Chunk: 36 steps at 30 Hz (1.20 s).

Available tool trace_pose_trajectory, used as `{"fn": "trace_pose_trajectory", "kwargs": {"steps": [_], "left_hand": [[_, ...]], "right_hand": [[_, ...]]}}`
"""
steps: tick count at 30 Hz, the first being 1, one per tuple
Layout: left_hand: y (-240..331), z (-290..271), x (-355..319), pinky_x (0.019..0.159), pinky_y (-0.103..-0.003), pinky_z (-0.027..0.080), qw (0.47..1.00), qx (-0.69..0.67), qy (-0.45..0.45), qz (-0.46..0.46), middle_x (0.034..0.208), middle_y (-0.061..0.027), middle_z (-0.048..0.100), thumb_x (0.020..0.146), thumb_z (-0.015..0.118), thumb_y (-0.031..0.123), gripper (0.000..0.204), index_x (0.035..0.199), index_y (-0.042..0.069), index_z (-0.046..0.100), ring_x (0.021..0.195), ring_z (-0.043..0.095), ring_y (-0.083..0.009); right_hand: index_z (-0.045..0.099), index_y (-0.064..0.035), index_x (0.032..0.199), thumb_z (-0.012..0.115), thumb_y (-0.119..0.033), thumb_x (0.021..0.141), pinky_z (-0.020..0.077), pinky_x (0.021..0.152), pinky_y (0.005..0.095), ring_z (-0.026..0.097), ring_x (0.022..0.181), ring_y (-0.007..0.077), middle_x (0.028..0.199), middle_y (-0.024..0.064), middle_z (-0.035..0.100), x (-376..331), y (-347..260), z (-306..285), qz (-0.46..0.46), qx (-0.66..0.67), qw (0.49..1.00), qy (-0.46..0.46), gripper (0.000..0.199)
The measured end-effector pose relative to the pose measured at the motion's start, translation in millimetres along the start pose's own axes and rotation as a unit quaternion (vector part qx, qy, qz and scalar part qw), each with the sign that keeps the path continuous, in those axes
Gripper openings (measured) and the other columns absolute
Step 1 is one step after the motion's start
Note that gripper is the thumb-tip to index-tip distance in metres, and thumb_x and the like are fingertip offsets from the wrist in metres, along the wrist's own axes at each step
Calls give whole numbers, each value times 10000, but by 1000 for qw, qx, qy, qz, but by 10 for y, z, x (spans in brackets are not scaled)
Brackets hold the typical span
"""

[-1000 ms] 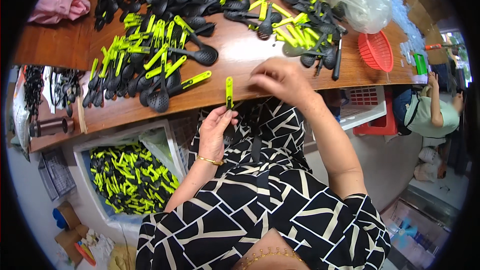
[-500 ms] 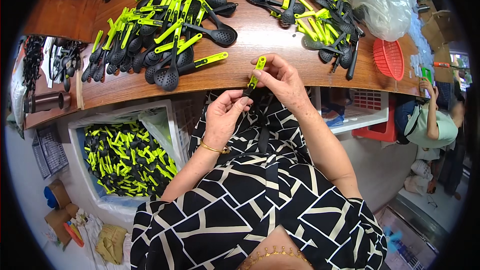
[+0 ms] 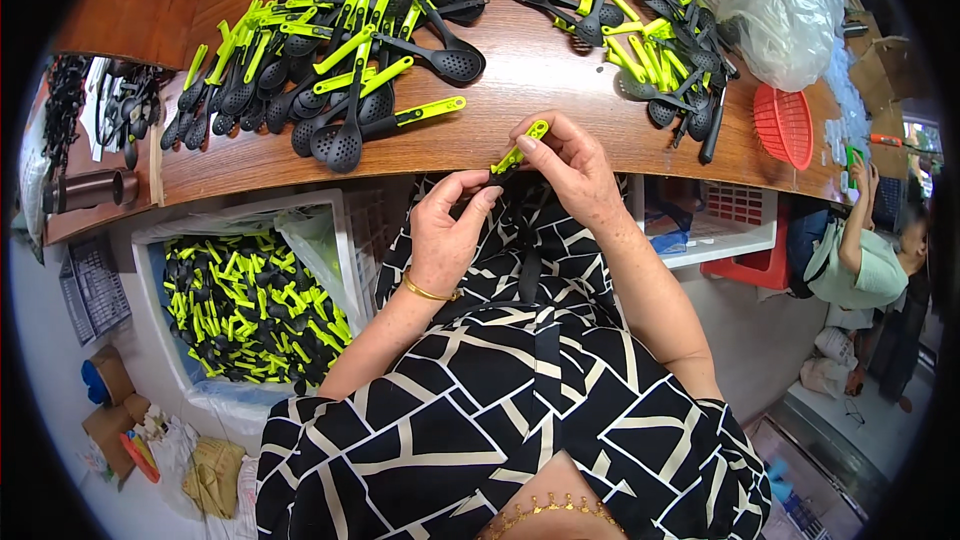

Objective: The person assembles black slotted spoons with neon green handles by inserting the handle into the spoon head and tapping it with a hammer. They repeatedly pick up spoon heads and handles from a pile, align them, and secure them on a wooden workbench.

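Observation:
Over my lap, just off the table's front edge, I hold a utensil with a lime-green handle and a black end. My right hand is closed on the handle, thumb pressed along it. The fingertips of my left hand pinch the black end, and its shape is hidden there. On the table beyond my hands, a black slotted spoon lies at the front of a large heap of black spoons with lime-green handles.
A second heap of spoons lies right, beside a red basket and a clear plastic bag. At lower left stands a lined white crate full of green-and-black pieces. A person in a light green top is at far right.
The green handle has tilted further over to the right between my hands. Both hands stay close together in nearly the same place. The view has shifted slightly.

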<state>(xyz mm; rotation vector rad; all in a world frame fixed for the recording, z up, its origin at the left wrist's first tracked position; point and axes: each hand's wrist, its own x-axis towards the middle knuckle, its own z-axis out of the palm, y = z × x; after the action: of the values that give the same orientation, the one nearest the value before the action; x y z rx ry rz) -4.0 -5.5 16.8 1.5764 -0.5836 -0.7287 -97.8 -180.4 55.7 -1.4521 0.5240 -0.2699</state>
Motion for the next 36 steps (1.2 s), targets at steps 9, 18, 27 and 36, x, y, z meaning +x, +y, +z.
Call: {"fn": "trace_pose_trajectory", "kwargs": {"steps": [9,18,27,36], "left_hand": [[29,-3,-33,809,-234,535,999,-35,26,12,1036,-43,691,974,686,16,244,1216,-15,673,864,632,-79],[-200,-82,-63,774,-243,545,997,-55,42,-37,1016,-69,703,967,665,8,225,1191,4,639,856,667,-105],[-280,0,5,771,-246,540,961,-246,42,-120,1004,-82,714,1034,642,125,197,1173,-14,629,847,670,-120],[-253,2,-14,797,-273,537,951,-266,32,-158,938,-89,738,1022,663,142,175,1058,-22,710,831,683,-148]], "right_hand": [[625,-11,1141,622,-181,1049,584,845,284,667,921,95,1018,20,656,6,51,50,14,60,998,-25,193],[561,-42,1333,663,-158,1014,590,846,287,694,956,120,1010,63,686,62,55,275,-18,-33,999,-26,355],[644,-124,1311,833,-254,798,399,967,417,611,1043,250,1037,25,690,164,98,339,-207,-415,885,33,561],[686,-109,1139,849,-311,759,331,1040,475,542,1193,306,1207,101,625,214,113,376,-192,-460,863,86,460]]}}
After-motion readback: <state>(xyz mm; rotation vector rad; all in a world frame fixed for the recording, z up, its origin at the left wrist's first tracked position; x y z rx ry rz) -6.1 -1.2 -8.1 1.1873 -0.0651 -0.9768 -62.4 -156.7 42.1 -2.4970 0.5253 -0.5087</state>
